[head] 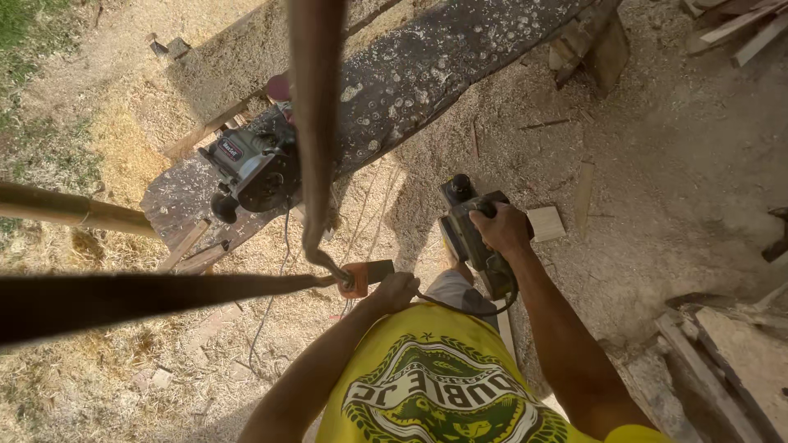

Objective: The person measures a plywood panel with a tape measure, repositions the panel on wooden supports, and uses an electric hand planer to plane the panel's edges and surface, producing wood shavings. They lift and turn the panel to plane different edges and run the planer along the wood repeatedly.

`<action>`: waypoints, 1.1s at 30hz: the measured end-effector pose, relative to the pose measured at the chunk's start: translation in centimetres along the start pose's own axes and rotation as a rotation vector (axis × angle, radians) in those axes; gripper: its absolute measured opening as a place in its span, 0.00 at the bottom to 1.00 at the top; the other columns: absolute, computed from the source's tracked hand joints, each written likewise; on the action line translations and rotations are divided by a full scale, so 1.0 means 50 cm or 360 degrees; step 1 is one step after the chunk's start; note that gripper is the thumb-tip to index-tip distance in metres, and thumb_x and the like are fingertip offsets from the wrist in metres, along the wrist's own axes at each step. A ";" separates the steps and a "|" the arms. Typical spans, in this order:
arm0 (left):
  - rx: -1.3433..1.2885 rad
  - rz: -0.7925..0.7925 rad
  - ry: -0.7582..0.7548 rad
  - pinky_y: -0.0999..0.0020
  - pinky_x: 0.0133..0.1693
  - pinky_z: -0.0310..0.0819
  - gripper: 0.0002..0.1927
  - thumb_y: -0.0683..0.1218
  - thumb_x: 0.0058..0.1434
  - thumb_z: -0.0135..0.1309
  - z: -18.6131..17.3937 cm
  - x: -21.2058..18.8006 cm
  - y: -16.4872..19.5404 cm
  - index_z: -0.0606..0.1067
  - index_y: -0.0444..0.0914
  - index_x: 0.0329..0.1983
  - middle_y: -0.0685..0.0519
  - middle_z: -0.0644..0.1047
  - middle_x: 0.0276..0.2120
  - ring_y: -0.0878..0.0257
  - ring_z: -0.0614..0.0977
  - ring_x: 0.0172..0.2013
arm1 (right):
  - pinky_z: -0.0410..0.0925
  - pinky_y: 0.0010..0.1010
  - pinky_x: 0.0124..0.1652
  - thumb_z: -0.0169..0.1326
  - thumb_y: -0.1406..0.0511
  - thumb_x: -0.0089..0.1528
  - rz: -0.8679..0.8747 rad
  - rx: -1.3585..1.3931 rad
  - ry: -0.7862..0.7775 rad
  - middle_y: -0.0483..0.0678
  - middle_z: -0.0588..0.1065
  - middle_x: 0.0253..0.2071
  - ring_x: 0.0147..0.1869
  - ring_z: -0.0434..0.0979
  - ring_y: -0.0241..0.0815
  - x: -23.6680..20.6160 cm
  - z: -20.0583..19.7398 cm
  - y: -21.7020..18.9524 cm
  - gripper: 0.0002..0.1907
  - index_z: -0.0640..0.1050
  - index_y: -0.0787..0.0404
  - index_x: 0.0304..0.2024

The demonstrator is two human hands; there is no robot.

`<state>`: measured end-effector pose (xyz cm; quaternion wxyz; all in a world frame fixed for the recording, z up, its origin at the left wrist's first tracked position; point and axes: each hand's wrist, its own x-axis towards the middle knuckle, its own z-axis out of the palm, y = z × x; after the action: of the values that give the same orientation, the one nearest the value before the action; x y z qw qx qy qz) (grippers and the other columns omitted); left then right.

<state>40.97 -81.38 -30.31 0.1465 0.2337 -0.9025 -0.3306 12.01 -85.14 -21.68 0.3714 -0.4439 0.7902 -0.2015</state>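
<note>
View from above, looking down a person's chest in a yellow shirt (pixel 435 385) with a green and white print, over sawdust-covered ground (pixel 657 189).

The right hand (pixel 502 230) is wrapped in a closed grip around the top handle of a dark electric planer (pixel 472 234), held just in front of the body, above the ground and not resting on anything visible. A black cable (pixel 468 310) loops from the planer's rear toward the shirt.

The left hand (pixel 394 291) is closed in a fist around the dark end of a piece with an orange part (pixel 357 279); what it is cannot be told exactly. A brown cord or strap (pixel 316 123) runs up from this spot out of the top of the view, and a dark blurred bar (pixel 123 299) stretches away to the left, very close to the camera.

Beyond the hands, a long dark plank (pixel 427 74) serves as a work surface, lying diagonally and dotted with pale wood shavings. On its lower left end sits a second power tool (pixel 250 168), grey and black, partly hidden behind the cord. A thin cable (pixel 275 287) trails from it across the ground.

No containers are in view. A small square wood block (pixel 546 223) lies just right of the planer. Scrap boards (pixel 722 361) are piled at lower right, and more offcuts (pixel 739 33) at upper right. A bamboo-like pole (pixel 74 212) enters from the left, and grass (pixel 25 33) edges the upper left corner.
</note>
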 end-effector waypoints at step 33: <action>-0.0380 -0.2154 0.1477 0.51 0.53 0.74 0.21 0.58 0.62 0.59 -0.037 0.251 0.046 0.79 0.41 0.52 0.39 0.81 0.46 0.44 0.81 0.50 | 0.78 0.34 0.45 0.59 0.61 0.60 -0.1070 -0.0677 -0.2267 0.49 0.83 0.41 0.42 0.86 0.39 0.268 0.085 -0.401 0.14 0.83 0.59 0.45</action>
<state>30.37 -87.31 -26.05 0.2973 0.8219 -0.3734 -0.3108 21.91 -107.04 -16.88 0.6121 -0.7400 0.2105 0.1827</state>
